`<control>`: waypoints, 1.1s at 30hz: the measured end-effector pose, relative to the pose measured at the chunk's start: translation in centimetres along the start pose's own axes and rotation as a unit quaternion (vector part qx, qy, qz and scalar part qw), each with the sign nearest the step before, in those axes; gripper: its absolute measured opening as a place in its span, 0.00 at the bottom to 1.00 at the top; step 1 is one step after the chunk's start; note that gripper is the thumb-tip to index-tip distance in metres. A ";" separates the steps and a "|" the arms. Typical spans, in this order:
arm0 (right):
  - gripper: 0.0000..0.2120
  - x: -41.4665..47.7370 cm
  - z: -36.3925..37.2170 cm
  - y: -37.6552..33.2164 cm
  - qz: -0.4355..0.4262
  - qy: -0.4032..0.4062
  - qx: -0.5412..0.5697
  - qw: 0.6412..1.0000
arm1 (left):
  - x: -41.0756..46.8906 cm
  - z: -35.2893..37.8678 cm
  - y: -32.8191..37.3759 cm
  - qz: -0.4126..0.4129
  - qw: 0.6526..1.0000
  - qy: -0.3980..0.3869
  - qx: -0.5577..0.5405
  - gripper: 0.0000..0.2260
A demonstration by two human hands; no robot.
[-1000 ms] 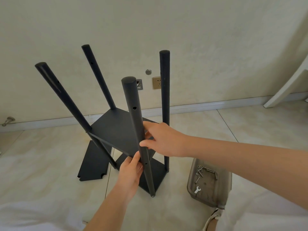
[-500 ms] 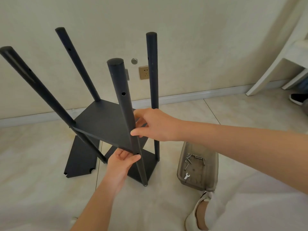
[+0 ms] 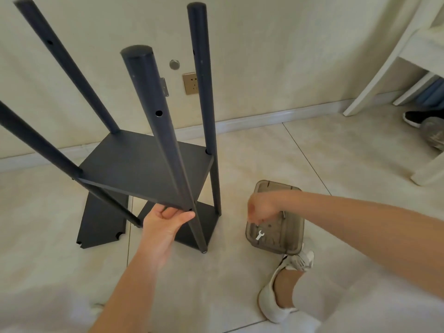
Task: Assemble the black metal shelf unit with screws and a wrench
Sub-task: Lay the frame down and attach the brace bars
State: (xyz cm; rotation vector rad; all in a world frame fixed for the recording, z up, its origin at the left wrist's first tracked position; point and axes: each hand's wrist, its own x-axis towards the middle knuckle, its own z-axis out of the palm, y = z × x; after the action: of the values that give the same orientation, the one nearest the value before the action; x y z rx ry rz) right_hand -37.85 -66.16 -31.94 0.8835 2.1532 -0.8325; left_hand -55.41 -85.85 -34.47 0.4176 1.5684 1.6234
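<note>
Head view: left grip [image 3: 168,218] holds shelf edge [image 3: 131,190], beside front post [image 3: 163,131].

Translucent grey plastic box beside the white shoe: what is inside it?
A small white wrench lies on the bottom of the translucent grey plastic box. The blurred right hand hangs over the far half, so whatever lies there is mostly hidden.

Black shelf unit [image 3: 144,169] upright, small wrench [image 3: 259,235] in plastic box [image 3: 297,236]
</note>
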 end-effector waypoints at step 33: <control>0.27 8.4 15.3 -1.8 -0.003 -0.102 0.162 0.981 | -0.9 0.8 0.6 0.003 0.999 0.018 0.044 0.18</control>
State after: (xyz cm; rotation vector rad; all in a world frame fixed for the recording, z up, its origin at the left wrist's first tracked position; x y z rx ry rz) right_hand -38.97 -75.67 -46.65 0.9066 1.8726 -1.2451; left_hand -54.49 -85.90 -33.47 0.4423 1.6714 1.5770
